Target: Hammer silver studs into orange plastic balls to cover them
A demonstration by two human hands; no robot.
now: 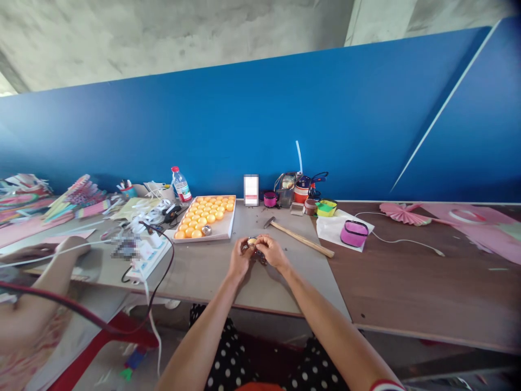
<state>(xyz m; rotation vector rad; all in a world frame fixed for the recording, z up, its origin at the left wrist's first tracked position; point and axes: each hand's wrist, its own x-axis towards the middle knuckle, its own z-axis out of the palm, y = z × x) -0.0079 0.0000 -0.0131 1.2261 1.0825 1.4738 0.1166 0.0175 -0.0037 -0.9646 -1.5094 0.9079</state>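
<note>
My left hand (239, 257) and my right hand (272, 252) meet over the grey board, fingers closed around a small pale-yellow ball (252, 241) with dark, shiny bits on it. Just below my fingers lie some small dark pieces (261, 259), too small to make out. To the left of my hands, a shallow white box (228, 231) holds rows of orange balls (202, 217); one ball (207, 230) at its near corner is covered in silver. Beyond my right hand rests a hammer (303, 238) with a wooden handle.
Further right are a purple mesh pouch (354, 233) on white paper and a white cable (401, 241). A phone (251, 190) stands against the blue partition (244, 125). At left are a power strip (148, 260), a bottle (181, 185) and another person's arm (57, 269).
</note>
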